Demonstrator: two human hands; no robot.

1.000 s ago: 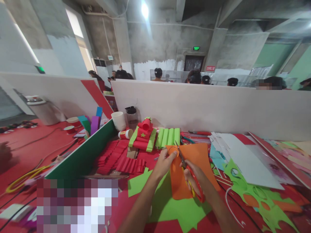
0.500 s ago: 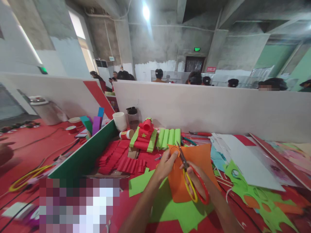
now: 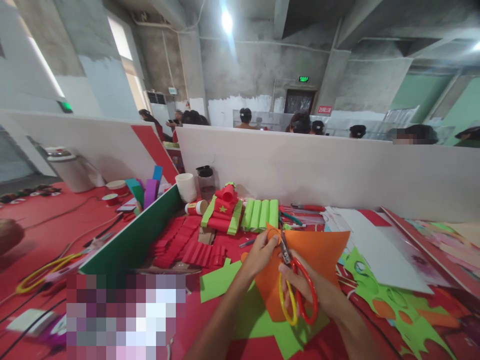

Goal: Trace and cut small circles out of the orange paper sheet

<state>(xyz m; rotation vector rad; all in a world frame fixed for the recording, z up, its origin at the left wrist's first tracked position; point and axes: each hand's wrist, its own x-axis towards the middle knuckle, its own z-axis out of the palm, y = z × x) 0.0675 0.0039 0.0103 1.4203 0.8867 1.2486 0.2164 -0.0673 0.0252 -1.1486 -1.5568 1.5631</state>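
Note:
An orange paper sheet is held up in front of me, with a circle drawn near its upper left corner. My left hand pinches that corner between thumb and fingers. Scissors with one yellow and one red handle loop are gripped in my right hand, fingers through the loops. Their blades point up and meet the sheet just right of the drawn circle; how far they cut in is hidden. Green paper lies beneath the orange sheet.
Red folded paper strips, a red-and-green paper model and green paper rolls stand at the back. White board and green cut-out scraps lie to the right. A green divider edges the left side; another person's hand is beyond it.
The orange sheet has turned, its right side swinging out to the right. The scissors have shifted slightly down, their handle loops now wider apart. My left hand has moved slightly right with the corner.

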